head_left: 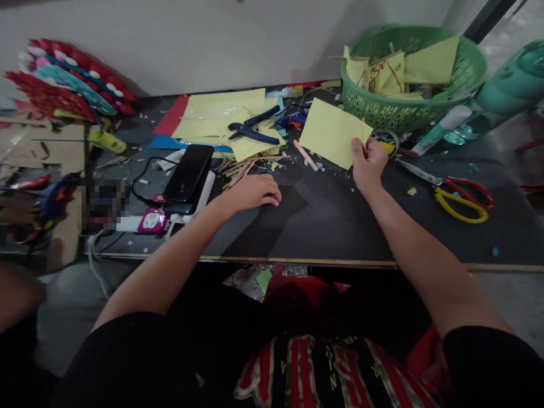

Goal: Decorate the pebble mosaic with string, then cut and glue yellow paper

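My right hand (369, 160) pinches the lower right corner of a yellow paper sheet (331, 134), tilted above the table. My left hand (254, 192) rests on the dark tabletop with its fingers loosely bent, the thumb a little apart and nothing visible in it. Beside it lies a bundle of thin wooden sticks (240, 169). Blue-handled pliers (255, 131) lie on a stack of yellow paper (212, 116). Between the sticks and the held sheet is a pale pink pen-like stick (305, 154). Scissors (450, 192) with red and yellow handles lie right of my right hand.
A green basket (408, 113) with papers stands at the back right, near a teal bottle (505, 90). A black phone (189, 175) and cables lie on the left. A red and blue decorated craft (72, 76) stands at the far left. Another person's arm (19, 294) shows at lower left.
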`<state>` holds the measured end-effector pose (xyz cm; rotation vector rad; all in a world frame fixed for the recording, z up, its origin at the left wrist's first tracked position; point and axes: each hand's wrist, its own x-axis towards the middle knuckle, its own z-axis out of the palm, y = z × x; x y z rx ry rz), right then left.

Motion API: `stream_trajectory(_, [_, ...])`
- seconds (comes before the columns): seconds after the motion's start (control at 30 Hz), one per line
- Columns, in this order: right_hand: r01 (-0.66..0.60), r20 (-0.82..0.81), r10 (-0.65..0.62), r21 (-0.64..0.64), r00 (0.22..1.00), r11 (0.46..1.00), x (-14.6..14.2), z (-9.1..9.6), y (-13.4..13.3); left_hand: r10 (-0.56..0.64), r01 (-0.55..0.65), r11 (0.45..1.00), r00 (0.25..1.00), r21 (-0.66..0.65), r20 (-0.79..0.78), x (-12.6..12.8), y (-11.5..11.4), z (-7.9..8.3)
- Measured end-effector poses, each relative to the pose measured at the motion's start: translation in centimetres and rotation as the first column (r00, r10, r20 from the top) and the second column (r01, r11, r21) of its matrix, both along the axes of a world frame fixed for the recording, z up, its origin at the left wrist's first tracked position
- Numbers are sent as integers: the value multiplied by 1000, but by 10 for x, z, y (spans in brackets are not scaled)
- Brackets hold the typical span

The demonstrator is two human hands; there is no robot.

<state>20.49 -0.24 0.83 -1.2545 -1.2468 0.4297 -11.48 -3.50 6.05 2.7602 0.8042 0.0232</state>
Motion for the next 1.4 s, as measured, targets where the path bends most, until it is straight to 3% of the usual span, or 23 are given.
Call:
stream_trajectory(0.4, [-12, -49, 11, -23, 999, 1000, 4, -3, 1, -67, 72, 997, 989, 30, -131, 18, 3, 12])
stream_trajectory(0.53, [26, -21, -26, -20, 999, 999, 4, 1, -3, -75, 79, 996, 993, 47, -87, 13, -4, 7])
stream_trajectory(0.73, [52, 11, -52, -16, 999, 998, 6, 1, -7, -41, 65, 969, 994, 238, -105, 10, -20, -2])
stream_trajectory(0.83, [66, 5, -66, -13, 998, 998, 6, 1, -8, -45, 56, 979, 997, 197, -62, 4, -20, -11])
stream_trajectory(0.93, [60, 4, -60, -8, 998, 998, 5, 1, -9, -5, -5, 991, 997, 130, 77, -6, -21, -23])
stream_trajectory(1.07, [86, 20, -86, -6, 996, 996, 5, 0, -8, 30, -66, 980, 982, 188, 186, -14, -27, -35])
stream_trajectory(1.2, [89, 21, -89, -24, 996, 996, 6, 0, -8, 8, -54, 968, 983, 247, 185, -12, -29, -35])
stream_trajectory(1.4, [60, 8, -59, -21, 998, 998, 6, -1, -8, -34, 12, 980, 993, 197, 109, -4, -21, -31])
